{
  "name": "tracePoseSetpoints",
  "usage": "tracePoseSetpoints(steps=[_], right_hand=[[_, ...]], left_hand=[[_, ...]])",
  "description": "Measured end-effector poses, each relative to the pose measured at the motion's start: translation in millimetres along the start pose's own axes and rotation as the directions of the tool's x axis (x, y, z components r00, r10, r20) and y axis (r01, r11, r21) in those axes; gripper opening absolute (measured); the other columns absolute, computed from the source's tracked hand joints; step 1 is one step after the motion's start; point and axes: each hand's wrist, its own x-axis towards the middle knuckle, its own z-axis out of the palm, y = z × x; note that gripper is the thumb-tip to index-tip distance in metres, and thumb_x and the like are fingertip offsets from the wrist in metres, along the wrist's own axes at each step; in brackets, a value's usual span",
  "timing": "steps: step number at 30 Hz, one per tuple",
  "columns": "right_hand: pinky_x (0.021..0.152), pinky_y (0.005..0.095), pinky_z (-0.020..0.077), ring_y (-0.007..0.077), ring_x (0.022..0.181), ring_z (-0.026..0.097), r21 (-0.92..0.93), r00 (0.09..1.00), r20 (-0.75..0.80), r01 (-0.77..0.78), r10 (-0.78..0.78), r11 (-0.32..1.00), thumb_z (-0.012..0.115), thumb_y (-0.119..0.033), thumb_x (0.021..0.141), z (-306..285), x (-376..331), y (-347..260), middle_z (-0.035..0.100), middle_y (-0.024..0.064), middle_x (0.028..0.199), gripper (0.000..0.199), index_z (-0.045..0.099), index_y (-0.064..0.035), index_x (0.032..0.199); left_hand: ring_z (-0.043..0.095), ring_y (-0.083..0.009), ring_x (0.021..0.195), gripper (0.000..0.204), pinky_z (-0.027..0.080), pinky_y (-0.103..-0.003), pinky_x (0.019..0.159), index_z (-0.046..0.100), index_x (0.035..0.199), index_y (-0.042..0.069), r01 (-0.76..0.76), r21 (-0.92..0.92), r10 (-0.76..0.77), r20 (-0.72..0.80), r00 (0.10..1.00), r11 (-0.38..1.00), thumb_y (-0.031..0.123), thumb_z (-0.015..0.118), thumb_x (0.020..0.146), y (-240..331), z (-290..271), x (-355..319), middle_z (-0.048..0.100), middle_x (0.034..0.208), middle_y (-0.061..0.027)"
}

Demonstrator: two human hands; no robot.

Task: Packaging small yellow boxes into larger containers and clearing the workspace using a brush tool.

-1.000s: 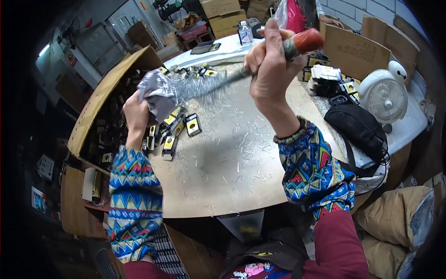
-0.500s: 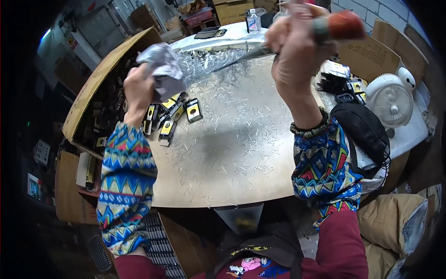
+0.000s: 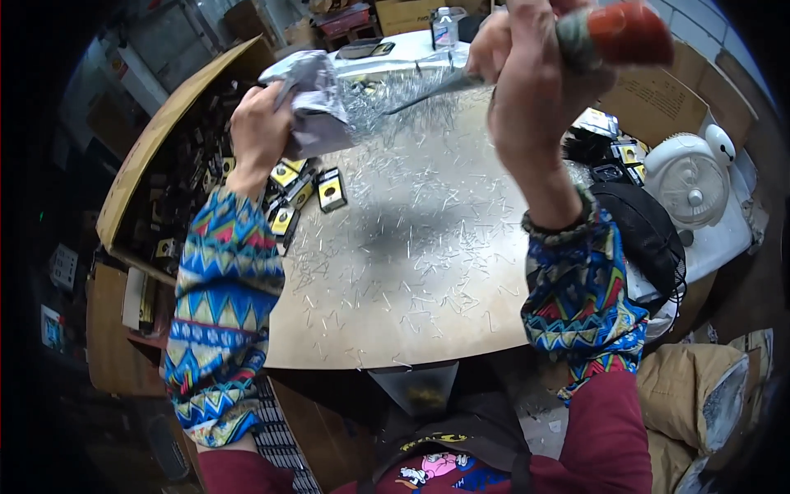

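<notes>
My left hand (image 3: 262, 132) is closed on a crumpled silver-grey bag (image 3: 319, 111), raised over the far left of the table. My right hand (image 3: 535, 123) is wrapped round a tool with a red-ended handle (image 3: 629, 34), held up above the far right side and blurred. A dark grey shaft (image 3: 432, 92) points left from that fist; its exact kind I cannot make out. Many small thin bent metal pieces (image 3: 428, 222) are strewn across the tabletop (image 3: 378, 329), densest at the far side. Small black-and-yellow boxes (image 3: 331, 191) lie below my left hand.
A large open cardboard box (image 3: 123, 202) full of small boxes flanks the table on the left. To the right are a white fan (image 3: 695, 193), a black bag (image 3: 638, 235) and more small packages (image 3: 629, 152). A bottle (image 3: 445, 30) and a phone (image 3: 366, 49) sit at the far edge.
The bag in my left hand has moved slightly right and up. My right hand, still gripping the tool, has shifted a little right. The view has tilted slightly.
</notes>
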Motion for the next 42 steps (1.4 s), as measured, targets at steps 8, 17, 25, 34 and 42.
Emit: tracePoseSetpoints(steps=[8, 17, 25, 34, 42], right_hand=[[0.041, 0.0207, 0.0407, 0.0084, 0.047, 0.055, -0.375, 0.823, 0.377, 0.555, -0.424, 0.743, 0.068, -0.005, 0.089, -4.8, 4.2, 6.1, 0.058, -0.0002, 0.057, 0.013, 0.062, -0.0034, 0.078], [0.037, 0.0191, 0.0359, 0.0058, 0.041, 0.048, -0.28, 0.962, 0.237, 0.2, -0.134, 0.939, 0.064, -0.007, 0.093, -11.7, -0.8, 19.8, 0.051, -0.0023, 0.055, 0.01, 0.057, -0.0023, 0.087], [0.035, 0.0225, 0.0377, 0.0057, 0.039, 0.046, -0.339, 0.946, 0.079, -0.27, 0.313, 0.901, 0.066, -0.012, 0.09, -62.0, -61.6, 60.9, 0.049, -0.0023, 0.053, 0.017, 0.054, 0.0001, 0.092], [0.033, 0.0221, 0.0331, 0.0066, 0.036, 0.043, -0.123, 0.983, -0.055, -0.183, 0.178, 0.975, 0.063, -0.009, 0.094, -21.0, -16.1, 35.8, 0.048, -0.003, 0.053, 0.012, 0.055, -0.0019, 0.087], [0.03, 0.0226, 0.0278, 0.0057, 0.034, 0.036, -0.221, 0.942, 0.222, 0.302, -0.254, 0.927, 0.059, -0.003, 0.094, -35.8, -7.2, 56.7, 0.045, -0.0048, 0.052, 0.018, 0.053, -0.0083, 0.078]], left_hand=[[0.062, -0.0268, 0.071, 0.008, 0.051, -0.038, 0.064, 0.067, 0.082, 0.003, -0.11, -0.121, 0.075, -0.264, 0.962, 0.986, 0.011, 0.067, 0.084, 10.6, 6.7, -2.3, 0.065, 0.072, -0.0121], [0.064, -0.0305, 0.076, 0.021, 0.05, -0.041, 0.068, 0.069, 0.091, 0.006, -0.007, -0.088, -0.003, -0.108, 0.994, 0.996, 0.025, 0.059, 0.091, 1.0, 20.5, -4.0, 0.066, 0.078, -0.0137], [0.068, -0.0335, 0.073, 0.027, 0.051, -0.038, 0.068, 0.072, 0.096, 0.007, 0.297, -0.412, -0.357, -0.076, 0.931, 0.861, 0.031, 0.062, 0.088, 37.1, 13.3, 25.6, 0.069, 0.077, -0.0171], [0.069, -0.0165, 0.078, 0.026, 0.052, -0.029, 0.072, 0.071, 0.105, 0.005, 0.449, -0.496, -0.427, 0.165, 0.889, 0.743, 0.017, 0.063, 0.083, -31.2, 15.6, -5.6, 0.073, 0.087, -0.0127], [0.064, -0.0323, 0.073, 0.019, 0.05, -0.04, 0.064, 0.069, 0.098, 0.007, 0.053, -0.177, -0.066, -0.065, 0.996, 0.983, 0.022, 0.064, 0.088, -17.1, 21.2, -9.9, 0.064, 0.08, -0.0163]])
